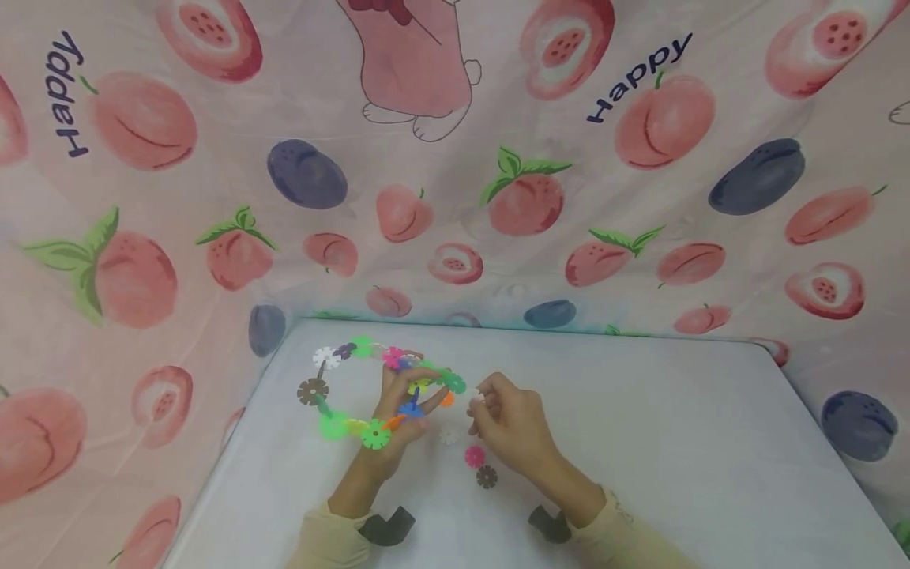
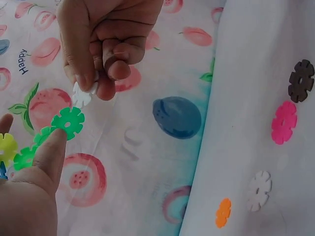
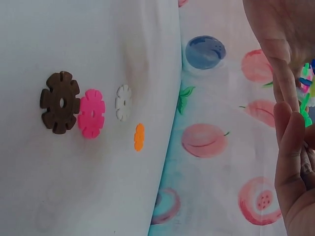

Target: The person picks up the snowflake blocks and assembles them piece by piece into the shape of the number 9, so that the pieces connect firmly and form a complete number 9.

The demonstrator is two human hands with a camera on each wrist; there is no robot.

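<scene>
A long curved chain of coloured, notched plastic snowflake discs (image 1: pixel 313 391) hangs out to the left of my left hand (image 1: pixel 392 403), which holds it near one end. A green disc (image 2: pixel 69 123) at that end sticks out past a fingertip in the left wrist view. My right hand (image 1: pixel 519 423) pinches a white disc (image 2: pixel 81 97) between thumb and fingers, right beside the green disc. Whether their notches are engaged I cannot tell. In the right wrist view the fingers hide the white disc, and only bits of the chain show.
Loose discs lie on the white table (image 1: pixel 661 450) below the hands: orange (image 3: pixel 139 137), white (image 3: pixel 123 103), pink (image 3: pixel 91 113) and brown (image 3: pixel 60 103). The pink and brown ones lie close together. A fruit-printed cloth (image 1: pixel 455 190) hangs behind the table and along its sides.
</scene>
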